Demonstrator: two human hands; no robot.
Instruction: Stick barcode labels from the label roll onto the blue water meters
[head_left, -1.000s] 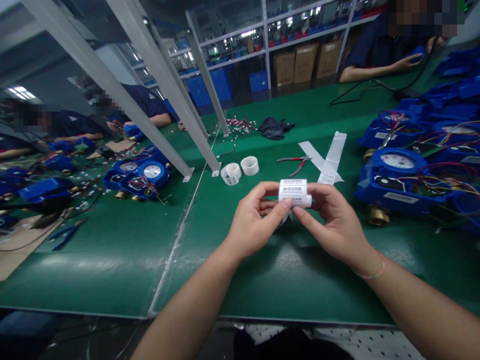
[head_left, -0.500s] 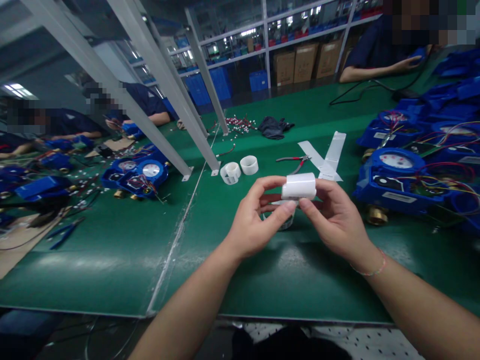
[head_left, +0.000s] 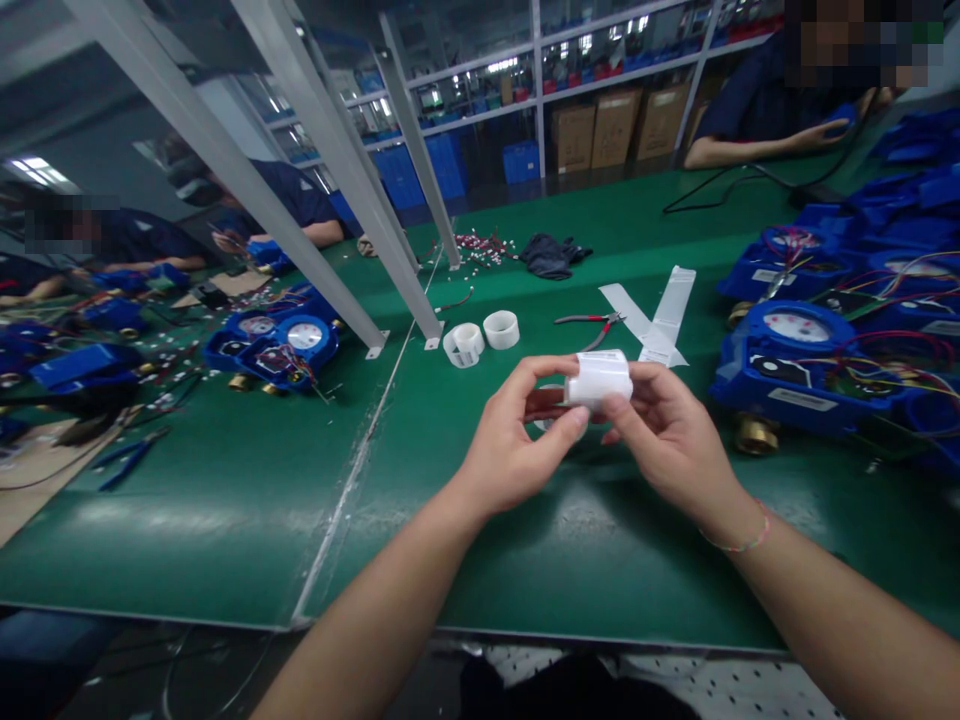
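Between my two hands is a small white roll of labels (head_left: 601, 376), held above the green table. My left hand (head_left: 517, 430) grips its left end, thumb in front and fingers behind. On the right end, my right hand (head_left: 667, 430) closes with the thumb low on the roll's front. Partly hidden behind my left fingers, another white piece (head_left: 550, 394) shows; I cannot make out its shape. Past my hands lie red-handled pliers (head_left: 592, 320) and crossed white label strips (head_left: 660, 320). Two more rolls, a label roll (head_left: 463, 345) and a white ring (head_left: 501, 329), stand to the left.
Blue meter housings (head_left: 795, 350) with wires crowd the right side. More blue meters (head_left: 274, 340) stand left of the grey posts (head_left: 352, 180). A dark cloth (head_left: 553, 256) and small connectors (head_left: 484, 248) lie farther back. Co-workers (head_left: 772, 100) sit around the table (head_left: 225, 540).
The roll has turned slightly in my fingers, and printed marks now show near its top edge. My right fingers have shifted under it. The view has moved slightly.
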